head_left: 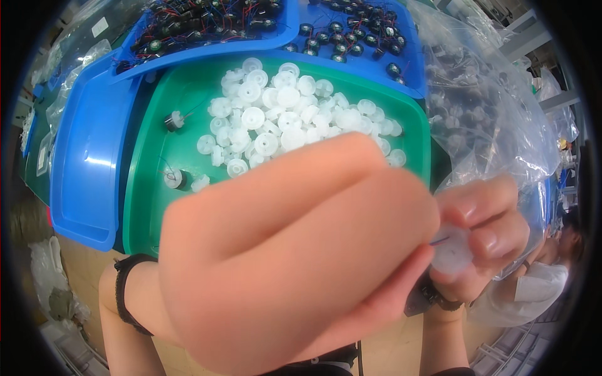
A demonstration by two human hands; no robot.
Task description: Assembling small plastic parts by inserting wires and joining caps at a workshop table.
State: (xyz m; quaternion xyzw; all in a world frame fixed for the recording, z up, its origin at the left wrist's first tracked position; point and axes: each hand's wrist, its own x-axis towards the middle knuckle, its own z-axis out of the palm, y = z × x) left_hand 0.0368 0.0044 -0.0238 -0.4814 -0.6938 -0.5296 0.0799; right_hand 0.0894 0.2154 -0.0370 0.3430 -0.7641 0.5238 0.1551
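My left hand point(276, 269) loomed close to the camera, screening the near part of the green tray point(145, 207), its wrist bent so that the curled fingers point(382, 203) pointed right; they were folded together, but their tips were hidden, so I could not tell whether they gripped anything; my right hand point(495, 225) was raised just beside them, palm turned inward, its fingers bent and closed on a translucent white wheel point(453, 255); a thin dark pin or wire point(441, 240) showed between that wheel and my left hand; beyond, a pile of white wheels point(288, 97) lay in the tray, two small motors point(172, 122) left of it
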